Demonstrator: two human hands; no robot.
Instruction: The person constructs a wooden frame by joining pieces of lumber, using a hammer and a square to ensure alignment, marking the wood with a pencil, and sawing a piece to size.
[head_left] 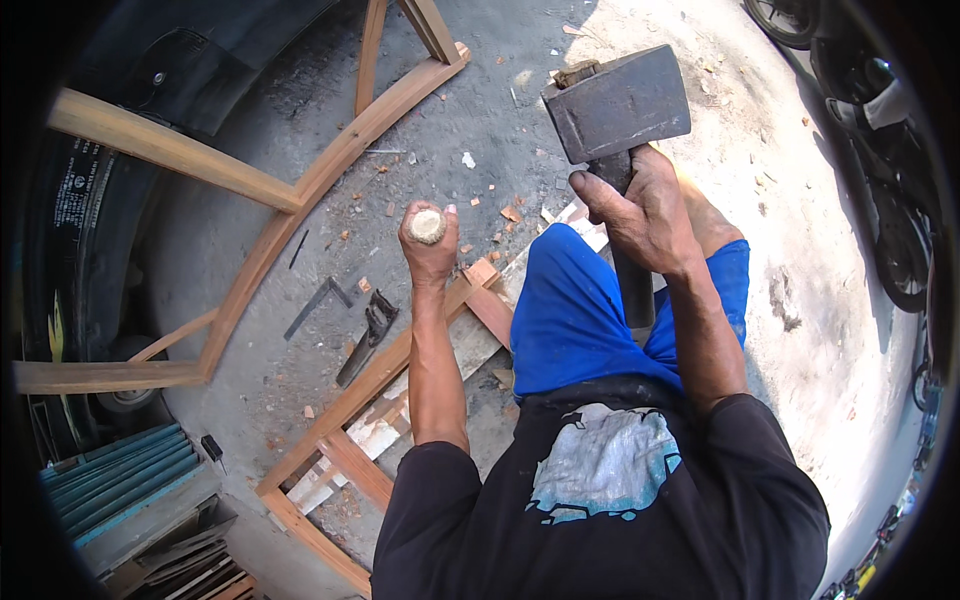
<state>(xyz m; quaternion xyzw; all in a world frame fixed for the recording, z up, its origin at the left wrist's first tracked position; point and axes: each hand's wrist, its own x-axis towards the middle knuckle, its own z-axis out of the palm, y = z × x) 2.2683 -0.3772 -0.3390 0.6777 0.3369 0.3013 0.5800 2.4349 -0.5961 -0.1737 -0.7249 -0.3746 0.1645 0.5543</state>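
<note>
My left hand (429,250) is closed round an upright chisel (427,226); only the round, pale end of its handle shows, and the blade is hidden below my fist. It is held above a wooden frame (350,398) with crosspieces, which lies on the floor beside my legs. In my right hand (645,215) is a mallet (625,105) with a large, dark, blocky head, raised over my right knee. My fingers wrap its dark handle just under the head, and the handle's lower end reaches down over my blue shorts (580,310).
A larger curved wooden frame (330,160) stands at the left. A dark tool with a handle (372,335) and a thin dark square (315,308) lie on the floor among wood chips (511,213). Blue-green slats (125,480) are at lower left, motorcycles (890,170) at right.
</note>
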